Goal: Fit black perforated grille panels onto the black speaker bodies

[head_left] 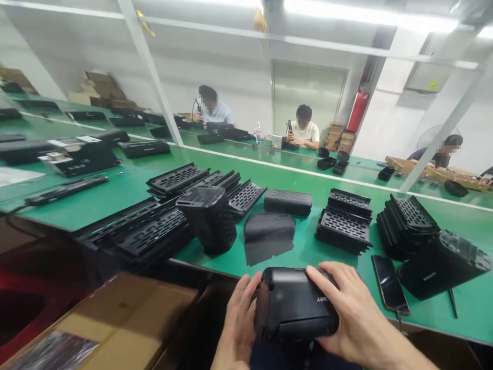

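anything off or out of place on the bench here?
Only small things. A phone lies at the green table's near edge. The grille-panel stack leans fanned out, not squared. Both hands, left hand and right hand, hold a black housing; no damage visible.

Likely a factory assembly line: green workbench [115, 192], stacked black casings [344, 221], seated workers [303, 131].

Glossy black plastic casing [296, 306], matt perforated plastic grilles [344, 223], smooth green table [115, 192], brown cardboard box [127, 313]

Green workbenches [115, 195], white walls [231, 67], striplights [365, 13]
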The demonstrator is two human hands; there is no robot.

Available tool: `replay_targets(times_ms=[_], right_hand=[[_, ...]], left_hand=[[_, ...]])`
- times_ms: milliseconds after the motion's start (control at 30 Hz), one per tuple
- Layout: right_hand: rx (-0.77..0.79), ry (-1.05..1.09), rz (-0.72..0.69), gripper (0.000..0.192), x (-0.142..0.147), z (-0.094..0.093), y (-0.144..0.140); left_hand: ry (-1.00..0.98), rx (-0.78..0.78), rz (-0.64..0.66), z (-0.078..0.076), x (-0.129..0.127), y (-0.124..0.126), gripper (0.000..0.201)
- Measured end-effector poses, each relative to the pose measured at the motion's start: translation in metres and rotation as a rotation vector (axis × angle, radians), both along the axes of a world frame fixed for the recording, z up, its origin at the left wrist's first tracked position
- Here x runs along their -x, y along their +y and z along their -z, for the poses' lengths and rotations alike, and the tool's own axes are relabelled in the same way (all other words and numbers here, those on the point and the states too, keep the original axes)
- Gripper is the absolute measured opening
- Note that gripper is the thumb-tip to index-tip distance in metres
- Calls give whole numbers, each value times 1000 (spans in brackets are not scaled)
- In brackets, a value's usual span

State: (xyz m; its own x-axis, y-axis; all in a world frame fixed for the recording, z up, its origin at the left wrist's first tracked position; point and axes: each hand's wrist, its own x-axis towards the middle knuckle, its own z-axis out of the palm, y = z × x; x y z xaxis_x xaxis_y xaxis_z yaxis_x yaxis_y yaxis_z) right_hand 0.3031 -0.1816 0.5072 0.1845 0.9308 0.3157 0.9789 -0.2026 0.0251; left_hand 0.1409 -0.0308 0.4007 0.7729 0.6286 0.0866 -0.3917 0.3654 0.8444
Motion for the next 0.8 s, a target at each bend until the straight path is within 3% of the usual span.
replay_targets(times_ms=[33,133,200,267,400,500,633,700,800], right_hand=[[21,62,-48,104,-1,-6,0],[68,119,-136,108,-10,-13,-4],[2,203,-126,115,-20,-7,-14],[-112,428,-23,117,-30,9,-30],[-285,930,149,92,-40,48,-54],[-430,930,155,69,-31,63,-57],[-488,900,181,52,-16,58,-60],[-425,978,213,63,-12,54,-66],[-289,1213,206,97,-4,55,-80]], left_hand=[[52,-62,-60,-8,3,2,128],[176,-196,-105,-22,0,0,107],[143,-194,-132,-22,-5,-3,97],[95,-162,-166,-20,-7,-6,90],[60,-164,-105,-19,-7,-8,83],[68,-198,-97,-20,-9,-7,81],[94,-141,-114,-16,-10,-10,82],[129,-90,-134,-14,-6,-13,80],[218,-46,-104,-12,4,-15,80]])
